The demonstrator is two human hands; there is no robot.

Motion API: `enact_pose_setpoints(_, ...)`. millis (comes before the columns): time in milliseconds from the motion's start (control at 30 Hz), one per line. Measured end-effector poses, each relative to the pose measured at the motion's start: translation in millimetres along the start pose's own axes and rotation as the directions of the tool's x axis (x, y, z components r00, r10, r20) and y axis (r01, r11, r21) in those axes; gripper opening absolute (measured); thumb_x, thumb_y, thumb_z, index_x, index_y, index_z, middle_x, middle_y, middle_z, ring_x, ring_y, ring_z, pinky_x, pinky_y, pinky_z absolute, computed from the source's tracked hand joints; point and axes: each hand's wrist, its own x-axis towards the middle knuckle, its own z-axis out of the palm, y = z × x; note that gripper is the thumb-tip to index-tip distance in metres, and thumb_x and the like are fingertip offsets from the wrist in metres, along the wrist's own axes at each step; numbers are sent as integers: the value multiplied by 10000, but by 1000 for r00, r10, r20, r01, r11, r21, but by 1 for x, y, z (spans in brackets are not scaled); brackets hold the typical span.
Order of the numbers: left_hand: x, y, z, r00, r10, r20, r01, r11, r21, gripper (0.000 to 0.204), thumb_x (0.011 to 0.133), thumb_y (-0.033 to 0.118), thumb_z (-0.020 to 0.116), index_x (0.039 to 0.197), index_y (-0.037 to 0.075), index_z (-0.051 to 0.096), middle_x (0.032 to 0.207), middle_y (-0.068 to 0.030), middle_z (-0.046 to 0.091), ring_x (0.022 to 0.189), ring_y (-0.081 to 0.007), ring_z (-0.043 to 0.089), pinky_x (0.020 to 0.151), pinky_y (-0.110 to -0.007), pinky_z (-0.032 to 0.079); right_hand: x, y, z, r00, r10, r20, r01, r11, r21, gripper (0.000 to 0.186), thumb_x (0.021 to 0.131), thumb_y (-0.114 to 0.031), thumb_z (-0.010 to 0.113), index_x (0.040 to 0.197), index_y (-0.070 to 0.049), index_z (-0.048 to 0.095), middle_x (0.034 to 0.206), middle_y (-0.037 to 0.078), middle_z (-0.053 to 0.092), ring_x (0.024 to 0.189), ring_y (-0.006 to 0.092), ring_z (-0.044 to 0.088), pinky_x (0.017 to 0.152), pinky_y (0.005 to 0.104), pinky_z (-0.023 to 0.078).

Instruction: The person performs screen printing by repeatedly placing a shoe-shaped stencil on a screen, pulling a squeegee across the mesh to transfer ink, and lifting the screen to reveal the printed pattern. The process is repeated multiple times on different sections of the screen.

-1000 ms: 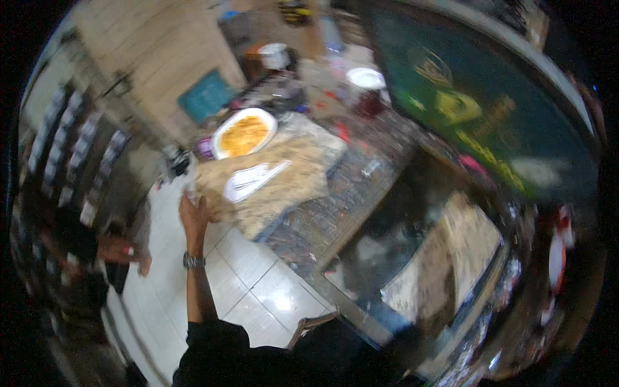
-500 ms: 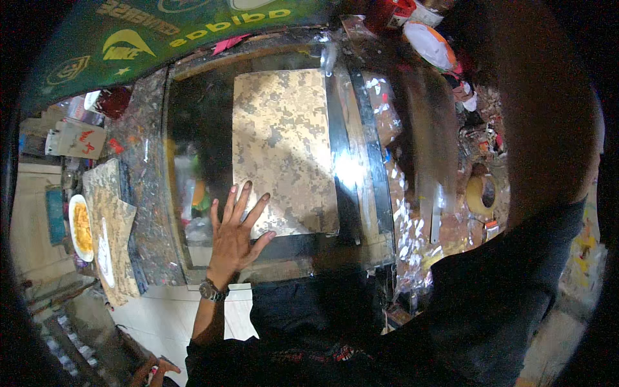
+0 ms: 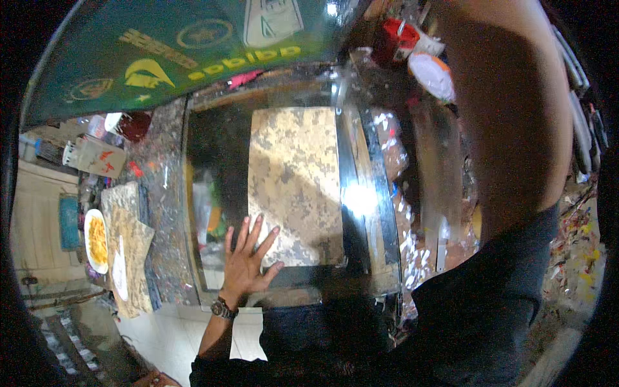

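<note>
A rectangular sheet with a tan and grey digital camouflage pattern point(image 3: 293, 174) lies on a dark, glossy surface inside a wooden-edged frame point(image 3: 222, 142). My left hand point(image 3: 250, 261) rests with fingers spread on the sheet's lower left corner, the heel of the hand on the glossy surface. Nothing is held in it. My right arm point(image 3: 509, 109) reaches up along the right side to the top edge of the picture, and its hand is out of sight. Shadow covers part of the sheet, and a bright glare sits just right of it.
Camouflage pieces point(image 3: 132, 226) lie stacked at left beside a white oval dish point(image 3: 97, 242) with yellow-orange contents. A marked off-white box point(image 3: 103, 156) stands behind them. A green printed banner point(image 3: 206, 64) spans the far left. At far right are a red container point(image 3: 394, 42) and a metal strip point(image 3: 442, 248).
The whole view has shifted, so the bench appears lower and slightly right. My left hand stays on the same corner. My right arm now covers the tape roll seen at right before.
</note>
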Motion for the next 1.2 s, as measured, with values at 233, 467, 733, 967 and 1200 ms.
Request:
enact_pose_setpoints(233,-1,9,-9,1000,14,-9,-14,1000,14,733,958,574,579,1596,260,405,1705,-149,237,1566,-386,207,1235,-627,107,53,-20,0,998,-36,-48,36,999,7,693,998,-583,500,1246,32,700,1326,289,647,1249,420,625,1091,494,462)
enact_pose_setpoints(467,-7,11,-16,997,43,-66,-42,999,23,744,975,583,541,1619,261,353,1709,-162,215,1574,-380,182,1233,-646,82,-3,-61,-14,980,197,19,-197,980,-21,675,995,-573,504,1245,25,697,1323,293,644,1212,440,641,1071,470,493)
enact_pose_setpoints(733,-50,53,-67,639,-620,-455,-437,195,-878,787,1056,268,581,1581,-4,61,1416,-244,481,1215,-359,624,1024,-500,542,-162,-138,122,960,-32,-280,-32,974,-224,542,959,-595,585,920,-67,695,827,135,721,852,296,721,1066,654,333)
enact_pose_setpoints(967,-81,56,26,632,-774,41,-117,-148,-982,381,1058,157,585,1323,-28,384,1155,-143,586,933,-255,701,856,-389,632,-235,-119,238,961,49,273,-94,984,153,382,944,-442,685,997,-66,640,694,173,701,673,406,710,585,499,544)
enact_pose_setpoints(1200,-86,51,59,675,-711,-197,-137,142,-980,571,1080,227,520,1486,-56,234,977,-137,612,886,-268,711,828,-394,602,-204,-96,273,978,-86,188,110,987,-121,286,965,-385,626,1125,-153,578,806,75,704,747,273,741,843,529,586)
